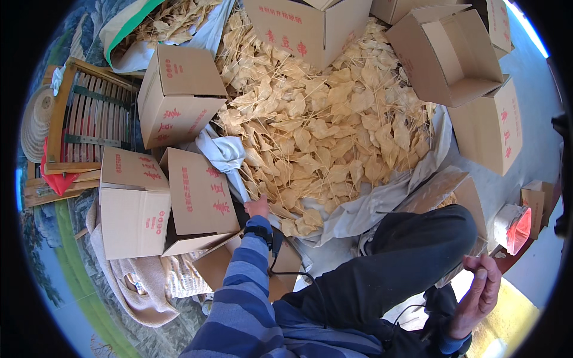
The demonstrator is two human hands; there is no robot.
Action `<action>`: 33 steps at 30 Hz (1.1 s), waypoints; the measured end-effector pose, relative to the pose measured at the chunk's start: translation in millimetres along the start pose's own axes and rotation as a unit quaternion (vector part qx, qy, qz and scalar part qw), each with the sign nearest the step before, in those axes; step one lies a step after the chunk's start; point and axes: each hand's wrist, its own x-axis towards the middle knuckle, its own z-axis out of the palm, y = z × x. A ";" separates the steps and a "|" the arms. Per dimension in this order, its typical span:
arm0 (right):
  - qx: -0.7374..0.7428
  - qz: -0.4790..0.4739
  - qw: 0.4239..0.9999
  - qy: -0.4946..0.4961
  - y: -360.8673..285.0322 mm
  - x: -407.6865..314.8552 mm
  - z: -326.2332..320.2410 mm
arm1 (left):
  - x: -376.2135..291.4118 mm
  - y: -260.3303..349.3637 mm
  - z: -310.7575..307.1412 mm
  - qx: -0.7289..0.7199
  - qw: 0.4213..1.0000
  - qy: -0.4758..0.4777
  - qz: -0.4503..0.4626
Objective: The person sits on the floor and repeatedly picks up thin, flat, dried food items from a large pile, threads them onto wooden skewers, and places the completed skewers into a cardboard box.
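My left hand [257, 207] reaches to the near left edge of a broad pile of dried tan skewers [322, 129], thin leaf-like sheets on slender sticks. Its fingertips are by the rim of the pale plastic sheet [380, 201] under the pile; whether they grip anything is hidden. Over on the right, my right hand [481, 286] is raised beside my bent knee, thumb against curled fingers, with nothing visible in it. A black wrist strap [258, 232] with a cable sits on my left wrist.
Cardboard boxes with red print stand left [199, 197], behind [291, 27] and right [447, 53] of the pile. A green-edged sack [165, 27] holds more skewers. A slatted wooden chair [91, 116] is at far left. By my knee stands a plastic-lined carton [470, 201], near a red-lined bin [518, 230].
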 end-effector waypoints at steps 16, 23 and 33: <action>-0.058 -0.159 0.961 -0.219 -7.8 10.3 98.0 | -3.0 11.7 7.0 -0.292 0.856 -0.390 -0.174; -0.161 -0.247 0.935 -0.196 -2.2 6.8 112.8 | -51.6 48.7 -18.6 -0.430 0.800 -0.398 -0.127; -0.204 -0.272 0.926 -0.161 -2.2 -4.9 105.2 | -147.9 163.5 -77.4 -0.559 0.633 -0.530 -0.080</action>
